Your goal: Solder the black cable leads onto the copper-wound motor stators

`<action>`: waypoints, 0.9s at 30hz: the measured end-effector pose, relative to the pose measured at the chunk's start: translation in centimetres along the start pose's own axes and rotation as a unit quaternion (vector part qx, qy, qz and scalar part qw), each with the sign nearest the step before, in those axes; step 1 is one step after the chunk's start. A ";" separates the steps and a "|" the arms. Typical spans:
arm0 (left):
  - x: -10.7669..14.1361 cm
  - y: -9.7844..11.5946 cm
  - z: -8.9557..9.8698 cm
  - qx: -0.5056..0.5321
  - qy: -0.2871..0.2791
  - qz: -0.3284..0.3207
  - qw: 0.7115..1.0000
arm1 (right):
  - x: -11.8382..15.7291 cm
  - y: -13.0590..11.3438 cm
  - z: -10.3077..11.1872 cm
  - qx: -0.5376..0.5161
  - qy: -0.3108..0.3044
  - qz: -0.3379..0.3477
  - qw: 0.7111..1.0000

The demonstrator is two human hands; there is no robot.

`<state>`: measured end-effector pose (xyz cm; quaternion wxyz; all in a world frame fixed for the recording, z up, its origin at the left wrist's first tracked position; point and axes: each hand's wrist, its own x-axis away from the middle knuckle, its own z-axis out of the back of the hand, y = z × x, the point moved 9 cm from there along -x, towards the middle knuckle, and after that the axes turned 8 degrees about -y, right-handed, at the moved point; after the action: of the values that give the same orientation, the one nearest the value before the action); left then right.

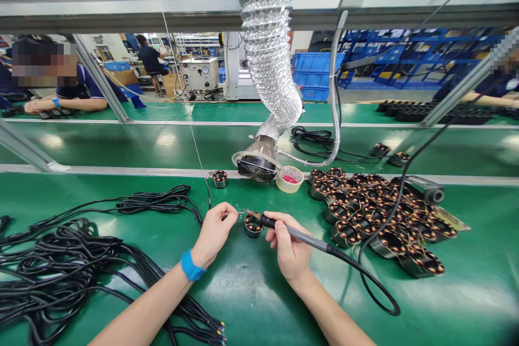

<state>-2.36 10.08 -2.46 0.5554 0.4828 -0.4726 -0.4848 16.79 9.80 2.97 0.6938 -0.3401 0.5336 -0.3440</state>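
Note:
My right hand (291, 248) is closed round the grey and black handle of a soldering iron (298, 235), whose tip points left. In a pinch, my left hand (217, 231) holds thin wire ends (242, 212) that stick out beside the iron's tip; whether the two touch cannot be made out. Just below the tip a motor stator (253, 225), a ring with copper windings, sits on the green bench, partly hidden by the iron. A blue band (191, 266) circles my left wrist. One more stator (219, 179) stands farther back, with a black lead beside it.
Black cables (60, 265) lie heaped at the left. Many stators (365, 205) crowd the right side, behind the iron's cord (383, 294). A fan hood (257, 165) on a foil duct (270, 38) hangs ahead, beside a tape roll (289, 179). People work beyond the bench.

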 end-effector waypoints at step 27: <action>1.0 2.2 -0.9 -0.076 -0.026 -0.073 0.994 | -1.5 -0.1 -4.6 0.081 -0.126 0.088 0.985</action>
<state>-1.20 9.24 -0.28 0.5411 0.4598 -0.4121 -0.5710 12.00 10.54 2.87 0.8082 -0.2749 0.4400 -0.2786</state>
